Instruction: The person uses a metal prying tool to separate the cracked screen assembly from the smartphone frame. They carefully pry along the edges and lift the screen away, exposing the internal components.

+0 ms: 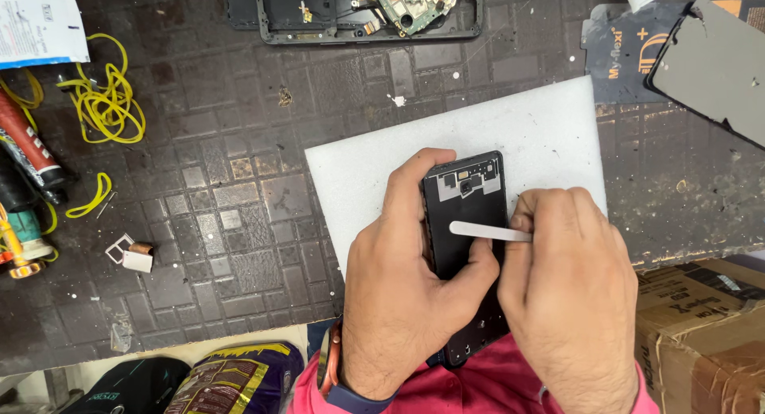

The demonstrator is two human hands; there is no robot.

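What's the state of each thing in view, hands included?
Phone frame: stripped, inner side up, on the white pad.
Left hand: gripping the frame.
Right hand: pinching a white pry tool laid across the frame.
Second phone: opened, circuit board exposed.
Screen panel: detached, lying flat.
SIM tray: out, loose.

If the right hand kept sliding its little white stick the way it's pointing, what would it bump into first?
The right hand points its white stick leftward across the black phone frame. It would probably meet the left hand's fingers gripping the frame's left edge first.

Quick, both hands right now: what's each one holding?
Left hand: closed around the black phone frame, steadying it on the white pad.
Right hand: pinching a thin white pry tool laid across the frame.
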